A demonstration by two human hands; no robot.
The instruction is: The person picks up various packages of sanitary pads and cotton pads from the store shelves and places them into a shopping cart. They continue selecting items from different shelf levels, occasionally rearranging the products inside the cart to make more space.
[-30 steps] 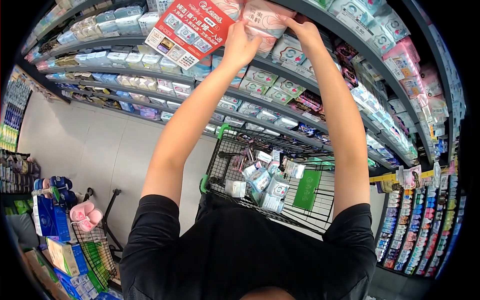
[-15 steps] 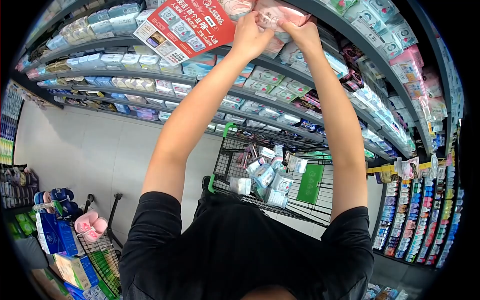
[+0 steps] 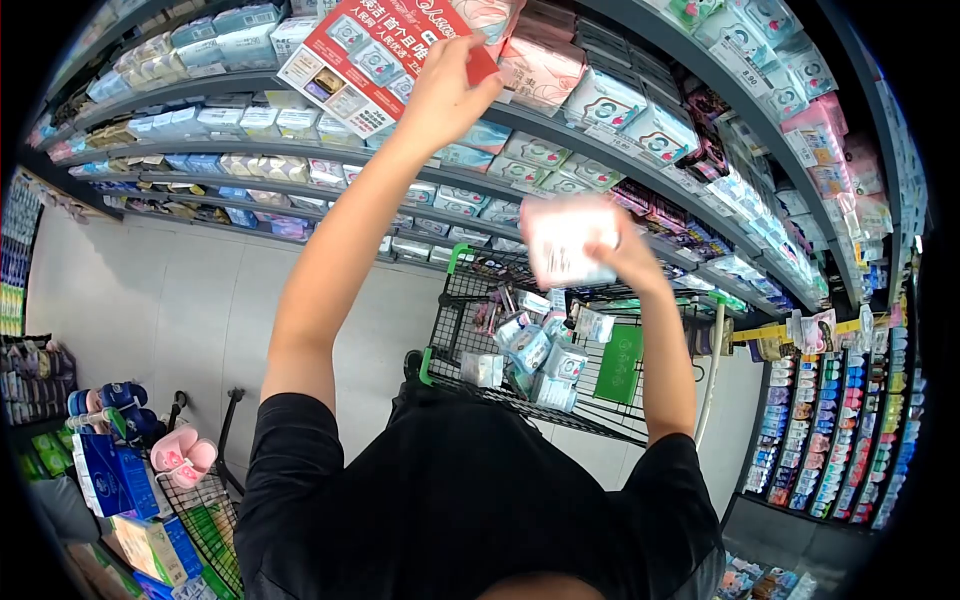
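My right hand (image 3: 628,258) grips a pink-and-white package (image 3: 568,240) above the shopping cart; the package is blurred by motion. My left hand (image 3: 448,92) is up at the shelf, against the right side of a red printed sign (image 3: 385,55). Its thumb and forefinger are apart, with part of the sign showing between them. Pink packages (image 3: 540,72) stand on the shelf just right of that hand. Below lies the wire shopping cart (image 3: 440,325), with several blue-and-white packages (image 3: 530,350) in it.
Curved shelves (image 3: 560,130) of packaged goods fill the far side. A green panel (image 3: 620,365) is on the cart. At lower left stands another cart (image 3: 205,510) with boxes and pink slippers (image 3: 183,455). Bottles fill a rack (image 3: 830,430) at right.
My right hand has come down from the shelf toward the cart, carrying the pink-and-white package. My left hand has shifted left and slightly down, onto the sign's edge.
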